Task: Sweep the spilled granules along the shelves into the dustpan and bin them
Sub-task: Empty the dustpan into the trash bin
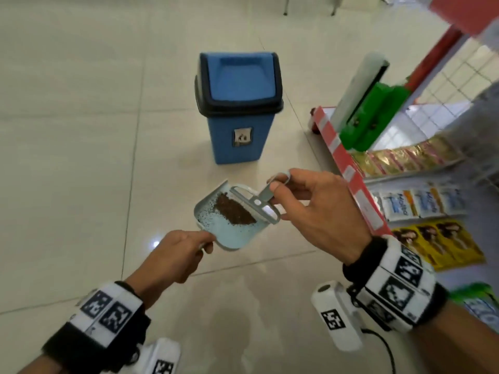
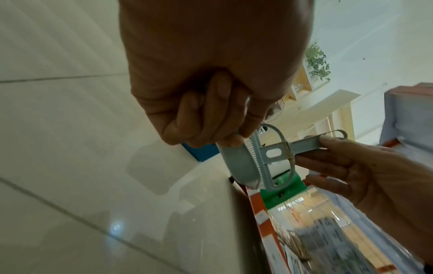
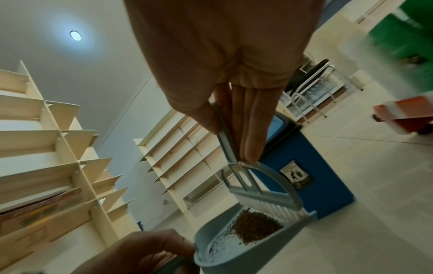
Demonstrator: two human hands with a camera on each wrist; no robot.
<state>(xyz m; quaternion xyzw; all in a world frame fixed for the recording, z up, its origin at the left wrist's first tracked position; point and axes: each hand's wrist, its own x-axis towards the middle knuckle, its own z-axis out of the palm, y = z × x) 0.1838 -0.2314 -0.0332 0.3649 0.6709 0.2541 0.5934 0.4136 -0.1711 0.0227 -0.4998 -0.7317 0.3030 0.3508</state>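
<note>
Just below the middle of the head view, the left hand (image 1: 175,255) curls its fingers around the handle of a small pale blue plastic dustpan (image 1: 229,230) and holds it above the glossy cream floor tiles (image 1: 81,157). At about 2 o'clock from that hand, the right hand (image 1: 318,209) pinches the thin handle of a little grey-blue plastic hand brush (image 1: 259,202) between thumb and fingers, the other fingers loosely extended. The brush head rests inside the pan, its white bristles (image 3: 276,209) against the far side of a heap of dark brown granules (image 1: 233,210); finer specks are scattered over the pan's floor toward 8 o'clock. At 12 o'clock from the pan, a blue plastic bin with a black collar and a blue swing lid (image 1: 237,103) stands upright on the tiles, well apart from the pan, its lid closed. At 3 o'clock runs a red-and-white shelf edge (image 1: 351,174), with gold, white and yellow sachets (image 1: 405,157) hanging in rows behind it and a green box (image 1: 375,112) on top. Both wrists carry black bands with white marker blocks (image 1: 399,287).
</note>
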